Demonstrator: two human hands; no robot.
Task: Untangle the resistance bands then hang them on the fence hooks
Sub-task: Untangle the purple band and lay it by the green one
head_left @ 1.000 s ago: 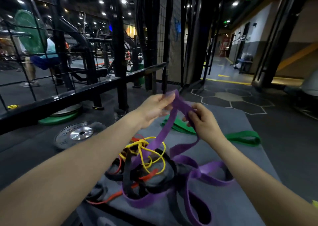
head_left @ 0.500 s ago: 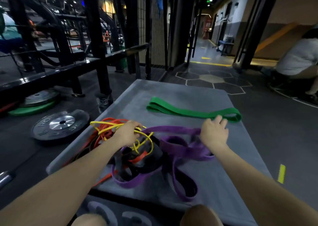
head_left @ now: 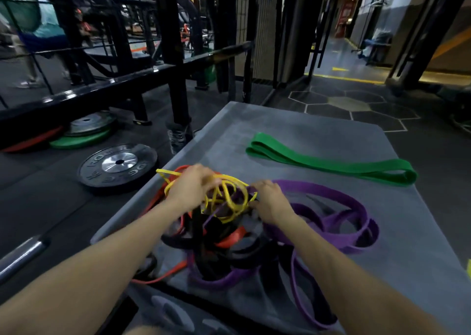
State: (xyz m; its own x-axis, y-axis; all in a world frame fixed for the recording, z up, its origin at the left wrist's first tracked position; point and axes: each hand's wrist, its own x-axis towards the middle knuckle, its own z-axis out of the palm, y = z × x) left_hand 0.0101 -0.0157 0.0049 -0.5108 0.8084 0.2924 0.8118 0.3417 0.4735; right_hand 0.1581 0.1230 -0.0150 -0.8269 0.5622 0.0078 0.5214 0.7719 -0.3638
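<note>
Grey mat (head_left: 293, 130), both hands (head_left: 190, 188) gripping yellow band (head_left: 230, 202), green band (head_left: 331, 165) apart

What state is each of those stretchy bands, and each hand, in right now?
Wide green rubber band: free, lying flat, apart from the pile.
Thin yellow rubber band: tangled on top of the pile.
Wide purple rubber band: partly spread out, one end in the pile.
Black bands: tangled.
Orange band: tangled.
Left hand: gripping yellow strands.
Right hand: in the pile; grip unclear.
</note>
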